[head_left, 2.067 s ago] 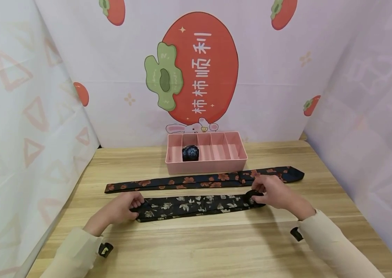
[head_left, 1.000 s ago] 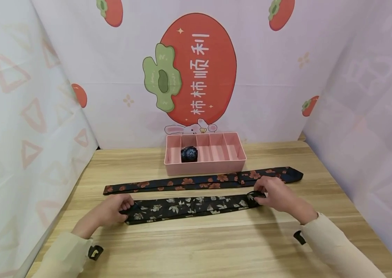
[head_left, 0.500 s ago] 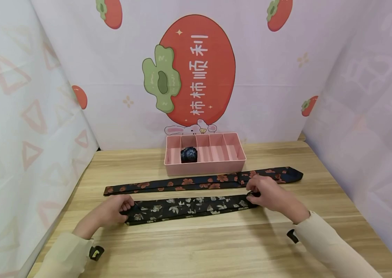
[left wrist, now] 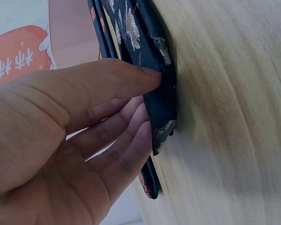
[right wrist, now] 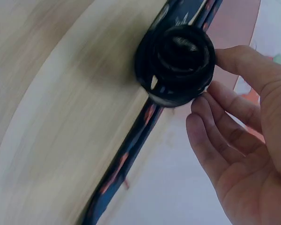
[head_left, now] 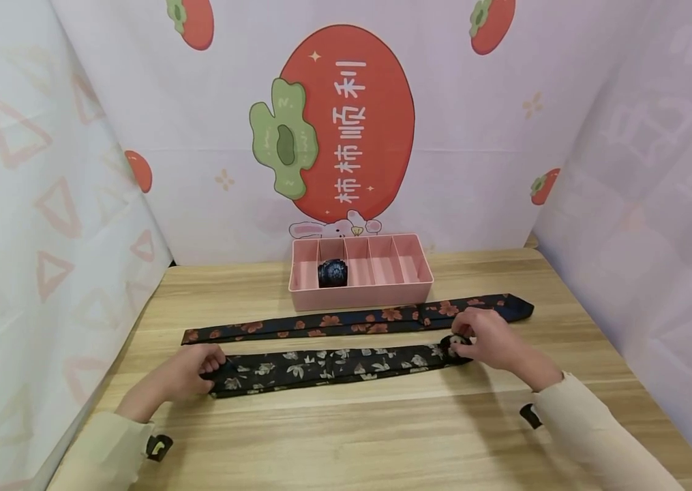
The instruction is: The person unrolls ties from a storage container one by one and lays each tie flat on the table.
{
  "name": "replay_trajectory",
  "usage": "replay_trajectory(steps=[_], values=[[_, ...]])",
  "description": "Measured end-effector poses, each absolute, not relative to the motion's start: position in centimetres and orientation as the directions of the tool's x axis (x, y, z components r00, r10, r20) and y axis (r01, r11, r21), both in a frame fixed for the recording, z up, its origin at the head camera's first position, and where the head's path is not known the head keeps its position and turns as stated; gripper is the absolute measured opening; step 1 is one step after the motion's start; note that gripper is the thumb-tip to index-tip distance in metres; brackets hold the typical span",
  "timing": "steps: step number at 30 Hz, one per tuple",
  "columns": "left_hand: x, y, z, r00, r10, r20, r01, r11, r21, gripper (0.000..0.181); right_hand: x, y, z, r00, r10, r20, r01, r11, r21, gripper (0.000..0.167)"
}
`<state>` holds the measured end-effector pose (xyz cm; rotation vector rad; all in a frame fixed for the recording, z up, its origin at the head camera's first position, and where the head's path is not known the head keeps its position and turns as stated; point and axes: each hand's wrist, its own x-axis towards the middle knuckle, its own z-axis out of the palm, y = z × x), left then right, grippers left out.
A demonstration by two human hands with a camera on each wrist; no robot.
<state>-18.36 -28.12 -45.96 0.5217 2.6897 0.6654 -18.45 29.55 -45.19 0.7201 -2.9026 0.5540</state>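
A black necktie with pale flowers (head_left: 346, 365) stretches across the table between the two hands, partly rolled at its right end. The left hand (head_left: 181, 375) pinches its flat left end; in the left wrist view the thumb (left wrist: 131, 80) lies on the dark cloth and the fingers are behind it. At the other end, the right hand (head_left: 495, 344) holds the coil (right wrist: 182, 58) between thumb and fingertips. The right wrist view looks into the coil's round, layered side. Behind lies a second necktie, dark with orange-red flowers (head_left: 327, 322), laid out lengthwise and touched by neither hand.
A pink divided box (head_left: 360, 298) stands at the back of the wooden table (head_left: 346, 436). A dark patterned roll (head_left: 333, 273) sits in its second compartment from the left. Printed cloth (head_left: 474, 136) hangs behind and at both sides.
The left hand has drawn the pale-flowered necktie's flat end leftward. The right hand, still at the coil, shifted left, then back right. The orange-red-flowered necktie and box stay put.
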Motion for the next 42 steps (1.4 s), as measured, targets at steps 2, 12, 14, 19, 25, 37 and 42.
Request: replay_trajectory(steps=[2, 12, 14, 19, 25, 37, 42], values=[[-18.4, -28.2, -45.9, -0.883, 0.416, -0.219, 0.266, 0.825, 0.499, 0.034, -18.4, 30.2, -45.2, -0.899, -0.409, 0.158, -0.438, 0.832, -0.340, 0.018], [-18.2, -28.2, -45.9, -0.889, 0.388, -0.243, 0.239, 0.846, 0.476, 0.034, -18.8, 29.9, -44.8, -0.899, -0.418, 0.128, -0.435, 0.827, -0.356, 0.019], [-18.2, -28.2, -45.9, -0.888, 0.390, -0.245, 0.239, 0.845, 0.479, 0.034, -18.8, 29.4, -44.6, -0.887, -0.445, 0.121, -0.457, 0.813, -0.362, 0.019], [-18.3, -28.1, -46.0, -0.887, 0.395, -0.240, 0.241, 0.838, 0.489, 0.034, -18.9, 28.6, -45.0, -0.854, -0.507, 0.115, -0.515, 0.792, -0.329, 0.021], [-18.5, -28.3, -46.2, -0.884, 0.406, -0.233, 0.252, 0.832, 0.494, 0.034, -18.8, 29.4, -45.4, -0.863, -0.478, 0.163, -0.505, 0.816, -0.282, 0.024], [-18.4, -29.4, -45.8, -0.888, 0.387, -0.248, 0.239, 0.849, 0.471, 0.033, -18.9, 32.6, -45.0, -0.928, -0.360, 0.101, -0.370, 0.849, -0.377, 0.017], [-18.3, -29.3, -45.6, -0.890, 0.371, -0.264, 0.218, 0.855, 0.470, 0.032, -18.9, 33.1, -45.2, -0.938, -0.341, 0.069, -0.339, 0.852, -0.399, 0.016]])
